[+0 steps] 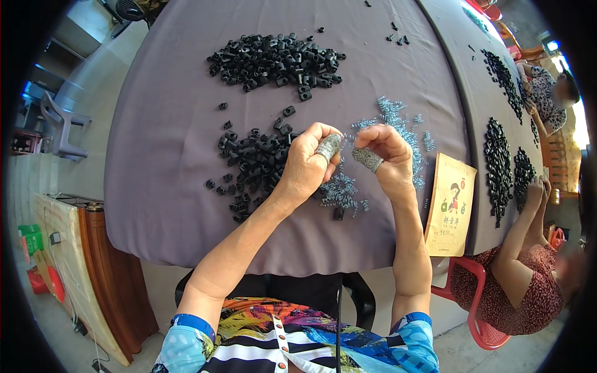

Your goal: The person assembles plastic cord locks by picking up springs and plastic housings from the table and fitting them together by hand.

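My left hand (311,160) is closed over the near heap of small black plastic pieces (255,155), which have round holes. Its thumb wears a grey knitted cover, and whatever the curled fingers hold is hidden. Close by on the right, my right hand (390,156) has its fingers bent toward a thumb with a similar grey cover; anything pinched there is too small to make out. Thin bluish metal coil springs (393,113) lie scattered around and beneath both hands. The two hands are apart, their fingertips facing each other.
A larger heap of black pieces (273,59) lies farther back on the grey-covered table (168,149). A worn yellow booklet (451,205) rests right of my right forearm. Across a seam, two people sit by more black piles (497,168), one on a red chair (479,311).
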Demonstrator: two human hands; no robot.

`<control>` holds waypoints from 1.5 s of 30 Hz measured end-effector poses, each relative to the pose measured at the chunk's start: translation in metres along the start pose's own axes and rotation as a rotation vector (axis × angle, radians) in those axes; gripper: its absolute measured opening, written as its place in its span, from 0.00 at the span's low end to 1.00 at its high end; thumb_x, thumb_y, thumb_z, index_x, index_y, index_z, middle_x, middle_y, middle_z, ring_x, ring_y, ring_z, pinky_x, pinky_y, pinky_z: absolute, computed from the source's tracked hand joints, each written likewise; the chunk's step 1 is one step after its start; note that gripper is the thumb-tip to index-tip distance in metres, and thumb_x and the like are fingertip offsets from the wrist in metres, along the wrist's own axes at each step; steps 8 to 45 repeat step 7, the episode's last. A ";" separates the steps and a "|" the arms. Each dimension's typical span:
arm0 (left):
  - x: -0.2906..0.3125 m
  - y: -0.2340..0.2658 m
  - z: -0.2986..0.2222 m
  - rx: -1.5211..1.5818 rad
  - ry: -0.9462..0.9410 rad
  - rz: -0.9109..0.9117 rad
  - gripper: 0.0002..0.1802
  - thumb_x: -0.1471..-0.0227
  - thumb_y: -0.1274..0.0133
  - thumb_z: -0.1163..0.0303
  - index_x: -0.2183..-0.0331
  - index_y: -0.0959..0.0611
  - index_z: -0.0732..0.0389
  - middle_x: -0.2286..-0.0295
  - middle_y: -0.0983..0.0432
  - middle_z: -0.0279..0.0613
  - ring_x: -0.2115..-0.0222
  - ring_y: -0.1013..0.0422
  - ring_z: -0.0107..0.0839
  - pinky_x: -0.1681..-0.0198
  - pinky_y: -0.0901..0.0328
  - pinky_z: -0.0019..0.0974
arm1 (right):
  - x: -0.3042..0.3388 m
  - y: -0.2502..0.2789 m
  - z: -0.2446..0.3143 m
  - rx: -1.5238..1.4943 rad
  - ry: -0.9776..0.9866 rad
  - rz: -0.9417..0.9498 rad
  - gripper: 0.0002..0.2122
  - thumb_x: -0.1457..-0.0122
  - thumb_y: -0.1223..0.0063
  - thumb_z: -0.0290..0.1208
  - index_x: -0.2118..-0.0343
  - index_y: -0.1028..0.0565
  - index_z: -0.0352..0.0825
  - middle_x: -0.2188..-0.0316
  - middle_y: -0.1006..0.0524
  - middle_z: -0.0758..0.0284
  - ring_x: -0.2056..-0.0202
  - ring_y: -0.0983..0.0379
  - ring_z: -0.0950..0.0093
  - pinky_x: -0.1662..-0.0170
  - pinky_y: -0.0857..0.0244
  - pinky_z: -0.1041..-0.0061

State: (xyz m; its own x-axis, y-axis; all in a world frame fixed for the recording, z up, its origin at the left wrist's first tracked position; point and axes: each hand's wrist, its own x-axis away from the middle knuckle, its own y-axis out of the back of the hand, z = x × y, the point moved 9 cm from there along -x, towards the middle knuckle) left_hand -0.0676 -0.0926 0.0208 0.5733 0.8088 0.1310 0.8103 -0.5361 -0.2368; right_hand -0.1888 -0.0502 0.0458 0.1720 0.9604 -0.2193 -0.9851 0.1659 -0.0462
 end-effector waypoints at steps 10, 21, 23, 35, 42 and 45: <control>0.002 -0.005 0.003 -0.010 0.027 0.029 0.07 0.48 0.60 0.80 0.65 0.29 0.65 0.82 0.32 0.35 0.89 0.40 0.16 0.87 0.46 0.21 | -0.001 0.008 -0.006 -0.095 -0.041 -0.046 0.14 0.52 0.50 0.13 0.63 0.27 0.35 0.68 0.27 0.72 0.63 0.31 0.81 0.58 0.36 0.83; 0.002 -0.005 0.003 -0.010 0.027 0.029 0.07 0.48 0.60 0.80 0.65 0.29 0.65 0.82 0.32 0.35 0.89 0.40 0.16 0.87 0.46 0.21 | -0.001 0.008 -0.006 -0.095 -0.041 -0.046 0.14 0.52 0.50 0.13 0.63 0.27 0.35 0.68 0.27 0.72 0.63 0.31 0.81 0.58 0.36 0.83; 0.002 -0.005 0.003 -0.010 0.027 0.029 0.07 0.48 0.60 0.80 0.65 0.29 0.65 0.82 0.32 0.35 0.89 0.40 0.16 0.87 0.46 0.21 | -0.001 0.008 -0.006 -0.095 -0.041 -0.046 0.14 0.52 0.50 0.13 0.63 0.27 0.35 0.68 0.27 0.72 0.63 0.31 0.81 0.58 0.36 0.83; 0.002 -0.005 0.003 -0.010 0.027 0.029 0.07 0.48 0.60 0.80 0.65 0.29 0.65 0.82 0.32 0.35 0.89 0.40 0.16 0.87 0.46 0.21 | -0.001 0.008 -0.006 -0.095 -0.041 -0.046 0.14 0.52 0.50 0.13 0.63 0.27 0.35 0.68 0.27 0.72 0.63 0.31 0.81 0.58 0.36 0.83; 0.002 -0.005 0.003 -0.010 0.027 0.029 0.07 0.48 0.60 0.80 0.65 0.29 0.65 0.82 0.32 0.35 0.89 0.40 0.16 0.87 0.46 0.21 | -0.001 0.008 -0.006 -0.095 -0.041 -0.046 0.14 0.52 0.50 0.13 0.63 0.27 0.35 0.68 0.27 0.72 0.63 0.31 0.81 0.58 0.36 0.83; 0.002 -0.005 0.003 -0.010 0.027 0.029 0.07 0.48 0.60 0.80 0.65 0.29 0.65 0.82 0.32 0.35 0.89 0.40 0.16 0.87 0.46 0.21 | -0.001 0.008 -0.006 -0.095 -0.041 -0.046 0.14 0.52 0.50 0.13 0.63 0.27 0.35 0.68 0.27 0.72 0.63 0.31 0.81 0.58 0.36 0.83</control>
